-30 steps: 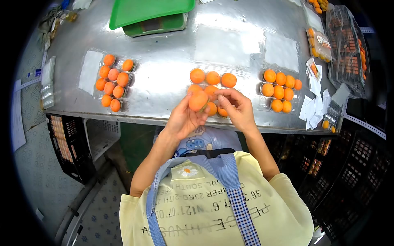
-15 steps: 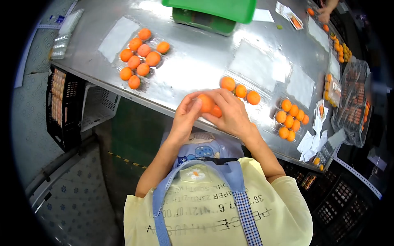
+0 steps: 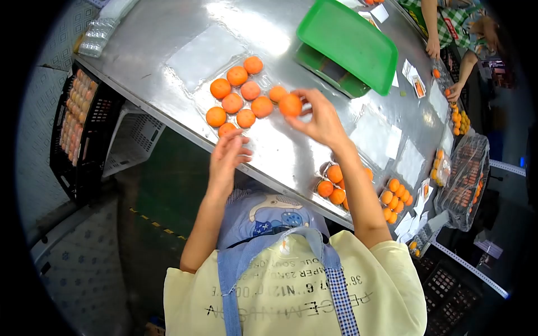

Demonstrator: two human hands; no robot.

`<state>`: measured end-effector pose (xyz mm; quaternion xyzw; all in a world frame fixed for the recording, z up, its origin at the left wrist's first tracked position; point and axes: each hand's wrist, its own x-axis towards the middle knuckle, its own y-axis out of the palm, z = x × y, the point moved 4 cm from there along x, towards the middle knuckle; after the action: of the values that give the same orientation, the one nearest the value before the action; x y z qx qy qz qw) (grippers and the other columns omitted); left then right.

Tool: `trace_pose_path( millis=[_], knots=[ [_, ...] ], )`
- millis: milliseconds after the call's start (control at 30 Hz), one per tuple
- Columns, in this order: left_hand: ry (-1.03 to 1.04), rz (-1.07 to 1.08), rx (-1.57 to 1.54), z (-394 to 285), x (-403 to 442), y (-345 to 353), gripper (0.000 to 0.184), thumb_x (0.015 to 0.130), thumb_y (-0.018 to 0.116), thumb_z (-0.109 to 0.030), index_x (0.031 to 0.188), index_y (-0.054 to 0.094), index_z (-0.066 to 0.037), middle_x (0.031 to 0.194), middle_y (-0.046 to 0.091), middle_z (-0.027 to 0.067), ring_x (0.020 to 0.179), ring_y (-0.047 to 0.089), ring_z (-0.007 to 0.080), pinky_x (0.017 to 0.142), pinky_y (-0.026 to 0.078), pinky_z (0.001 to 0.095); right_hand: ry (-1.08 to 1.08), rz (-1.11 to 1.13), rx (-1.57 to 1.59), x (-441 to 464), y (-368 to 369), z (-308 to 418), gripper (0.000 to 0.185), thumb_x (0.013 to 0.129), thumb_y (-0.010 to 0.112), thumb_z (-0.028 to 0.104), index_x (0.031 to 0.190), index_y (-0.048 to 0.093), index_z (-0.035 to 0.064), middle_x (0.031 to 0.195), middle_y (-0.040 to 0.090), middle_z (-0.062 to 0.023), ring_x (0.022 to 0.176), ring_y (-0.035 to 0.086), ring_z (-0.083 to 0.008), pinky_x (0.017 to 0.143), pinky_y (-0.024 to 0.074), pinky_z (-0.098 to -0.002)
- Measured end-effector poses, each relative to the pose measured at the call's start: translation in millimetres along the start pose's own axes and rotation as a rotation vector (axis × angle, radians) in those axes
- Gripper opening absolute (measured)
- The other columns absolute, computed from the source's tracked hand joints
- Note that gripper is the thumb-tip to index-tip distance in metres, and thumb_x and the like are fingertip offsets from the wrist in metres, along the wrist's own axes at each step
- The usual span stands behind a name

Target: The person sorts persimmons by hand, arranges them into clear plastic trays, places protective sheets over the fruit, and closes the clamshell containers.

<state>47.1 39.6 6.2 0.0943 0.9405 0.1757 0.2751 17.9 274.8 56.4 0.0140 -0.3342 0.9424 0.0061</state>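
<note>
My right hand (image 3: 320, 120) pinches an orange (image 3: 290, 105) between thumb and fingers, just right of a clear plastic tray (image 3: 203, 96) holding several oranges. Right behind the held fruit lies another orange (image 3: 277, 93) at the tray's right side. My left hand (image 3: 225, 161) hovers over the table's front edge with its fingers apart and nothing in them. Its fingertips are beside the nearest orange (image 3: 227, 129) of that group, partly overlapping it in view. Under my right forearm sits a second cluster of oranges (image 3: 337, 195) in a clear tray, partly hidden by the arm.
A green lidded bin (image 3: 347, 45) stands on the metal table (image 3: 274, 147). More filled trays of oranges (image 3: 396, 196), paper slips (image 3: 412, 224) and a plastic-covered crate (image 3: 462, 185) are to the right. Co-workers' hands (image 3: 455, 91) are at the far right. Crates (image 3: 81, 123) stand at left.
Both hands, together before, have parted. My right hand has carried an orange over to the left tray, and my left hand has let go. The view has shifted left.
</note>
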Motion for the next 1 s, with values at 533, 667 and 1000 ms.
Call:
trace_pose_path(
  millis=[533, 667, 1000],
  knots=[
    [0.059, -0.309, -0.158, -19.9, 42.8, -130.4, 0.02, 0.093, 0.056, -0.014, 0.109, 0.057, -0.002, 0.09, 0.061, 0.0039, 0.073, 0.057, 0.0075, 0.065, 0.048, 0.0213, -0.356, 0.26, -0.185, 117.5, 108.3, 73.8, 0.044, 0.066, 0.072, 0.018, 0.106, 0.059, 0.0033, 0.101, 0.061, -0.011, 0.094, 0.058, -0.0299, 0.081, 0.0468, -0.0382],
    [0.065, -0.306, -0.18, -26.1, 47.8, -132.0, 0.02, 0.092, 0.057, -0.013, 0.108, 0.057, -0.002, 0.089, 0.061, 0.0038, 0.072, 0.057, 0.0068, 0.065, 0.048, 0.0205, -0.481, 0.348, -0.315, 126.6, 160.2, 75.1, 0.041, 0.063, 0.072, 0.015, 0.101, 0.061, 0.006, 0.095, 0.061, -0.0078, 0.092, 0.057, -0.0271, 0.082, 0.0452, -0.0375],
    [0.037, -0.331, -0.15, -19.3, 43.9, -148.9, 0.018, 0.092, 0.057, -0.014, 0.106, 0.058, -0.003, 0.089, 0.061, 0.0026, 0.072, 0.056, 0.0064, 0.065, 0.048, 0.0203, -0.608, 0.47, -0.571, 141.6, 195.5, 58.2, 0.027, 0.069, 0.066, 0.012, 0.096, 0.065, 0.009, 0.089, 0.063, -0.0024, 0.09, 0.058, -0.0219, 0.074, 0.0481, -0.0347]
  ],
)
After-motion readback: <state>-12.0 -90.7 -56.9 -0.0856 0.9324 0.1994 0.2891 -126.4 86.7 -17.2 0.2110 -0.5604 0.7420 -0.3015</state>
